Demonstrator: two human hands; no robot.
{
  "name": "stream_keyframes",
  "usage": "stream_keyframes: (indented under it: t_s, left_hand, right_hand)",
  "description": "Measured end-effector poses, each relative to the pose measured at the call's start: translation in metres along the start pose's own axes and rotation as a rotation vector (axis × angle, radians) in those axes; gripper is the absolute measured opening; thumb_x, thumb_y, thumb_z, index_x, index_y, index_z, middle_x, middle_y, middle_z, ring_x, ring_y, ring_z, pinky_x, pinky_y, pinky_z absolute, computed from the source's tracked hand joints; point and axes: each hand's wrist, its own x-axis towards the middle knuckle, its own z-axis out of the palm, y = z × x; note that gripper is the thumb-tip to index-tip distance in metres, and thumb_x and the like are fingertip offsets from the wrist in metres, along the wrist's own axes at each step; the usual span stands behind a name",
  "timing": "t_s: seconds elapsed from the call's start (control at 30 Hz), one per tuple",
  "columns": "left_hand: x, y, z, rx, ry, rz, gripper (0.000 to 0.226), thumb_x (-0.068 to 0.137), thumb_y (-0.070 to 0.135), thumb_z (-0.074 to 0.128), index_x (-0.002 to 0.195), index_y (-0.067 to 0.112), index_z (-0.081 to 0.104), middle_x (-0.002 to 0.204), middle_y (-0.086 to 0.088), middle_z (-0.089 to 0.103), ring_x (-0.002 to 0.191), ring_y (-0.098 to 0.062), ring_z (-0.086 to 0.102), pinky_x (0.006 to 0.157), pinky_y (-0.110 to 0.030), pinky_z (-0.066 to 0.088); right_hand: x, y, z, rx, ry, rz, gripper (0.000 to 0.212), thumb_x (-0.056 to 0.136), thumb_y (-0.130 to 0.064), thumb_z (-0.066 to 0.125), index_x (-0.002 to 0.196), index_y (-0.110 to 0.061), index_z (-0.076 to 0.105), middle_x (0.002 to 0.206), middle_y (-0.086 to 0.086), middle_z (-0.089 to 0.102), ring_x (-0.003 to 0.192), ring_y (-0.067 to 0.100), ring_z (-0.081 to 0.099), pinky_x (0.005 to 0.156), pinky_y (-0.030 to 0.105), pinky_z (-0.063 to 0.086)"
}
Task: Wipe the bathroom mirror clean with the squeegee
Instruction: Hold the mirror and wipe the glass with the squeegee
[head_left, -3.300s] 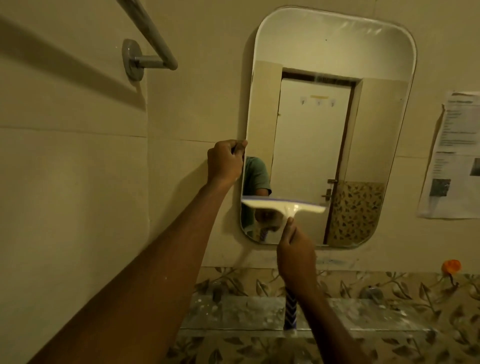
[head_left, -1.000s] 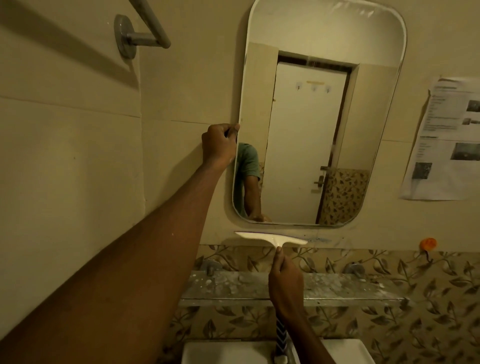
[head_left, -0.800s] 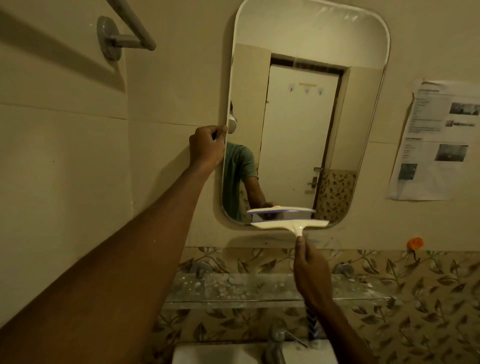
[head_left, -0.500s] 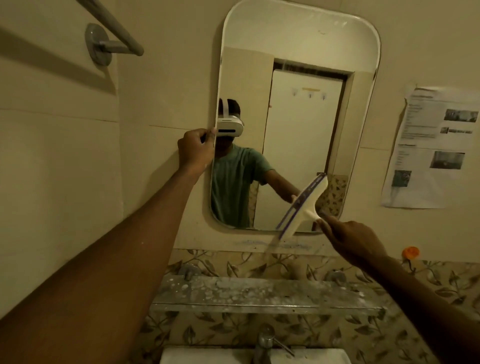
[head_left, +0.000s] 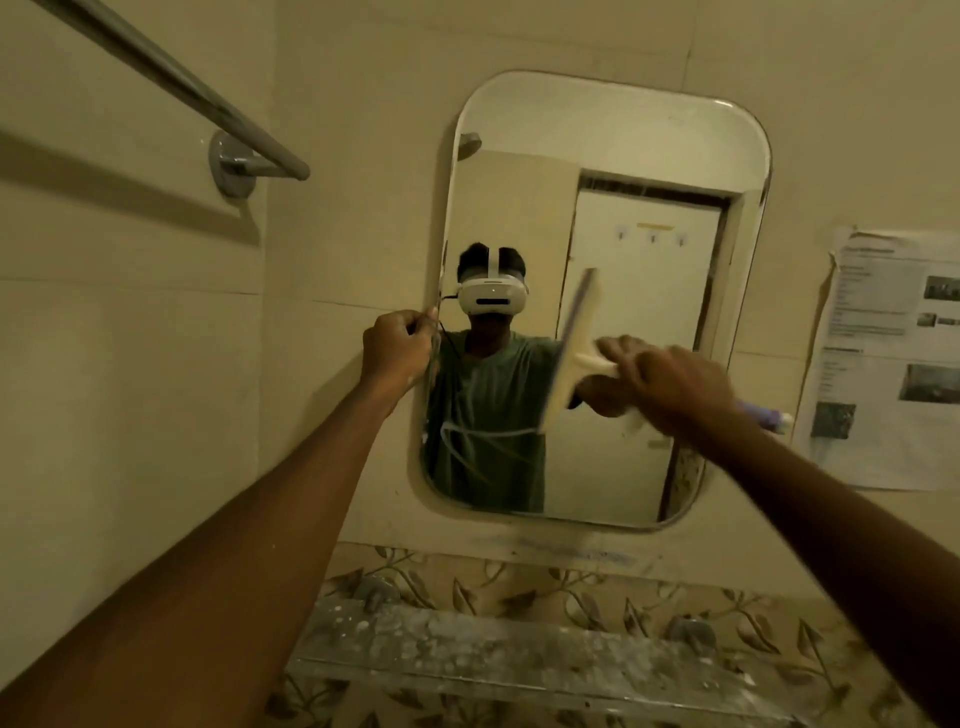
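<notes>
One mirror (head_left: 623, 119) hangs on the wall. The left hand (head_left: 397, 353) curls round its rim at 9 o'clock. The right hand (head_left: 670, 384) grips the handle of the one squeegee (head_left: 574, 338). Its blade stands nearly upright at mid-glass, with the handle toward 3 o'clock; blur hides whether it touches. Open glass runs from the blade to the left rim. One towel bar (head_left: 171, 88) sits at 10 o'clock, one paper sheet (head_left: 893, 364) at 3, one shelf (head_left: 519, 654) at 6.

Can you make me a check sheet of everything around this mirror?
Surface: mirror, on the wall; smears too faint to judge.
Job's things: squeegee, blade tilted near upright over the glass, blurred.
Clutter: shelf below, speckled white.
Grippers: left hand grips the mirror's left edge; right hand holds the squeegee handle.
Cables: thin cable below the headset, seen in the reflection.
Surroundings: towel bar upper left; printed paper on the wall, right.
</notes>
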Motion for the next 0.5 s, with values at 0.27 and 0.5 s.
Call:
stream_keyframes:
  t_s: [0.27, 0.5]
  left_hand:
    - [0.019, 0.015, -0.013, -0.128, -0.097, -0.068, 0.031, 0.093, 0.035, 0.057, 0.085, 0.007, 0.069, 0.083, -0.012, 0.071, 0.074, -0.022, 0.069, 0.07, -0.033, 0.06]
    - [0.062, 0.079, -0.017, -0.224, 0.076, 0.026, 0.042, 0.089, 0.047, 0.051, 0.077, 0.01, 0.068, 0.073, -0.006, 0.07, 0.07, -0.023, 0.067, 0.074, -0.038, 0.057]
  right_hand:
    - [0.019, 0.001, -0.028, -0.116, 0.093, 0.009, 0.043, 0.099, -0.048, 0.033, 0.13, -0.026, 0.054, 0.069, -0.006, 0.045, 0.059, 0.016, 0.055, 0.048, 0.027, 0.045]
    - [0.088, -0.031, -0.044, 0.047, 0.18, 0.066, 0.047, 0.095, -0.054, 0.034, 0.086, -0.022, 0.069, 0.057, -0.002, 0.051, 0.046, 0.01, 0.043, 0.045, 0.022, 0.029]
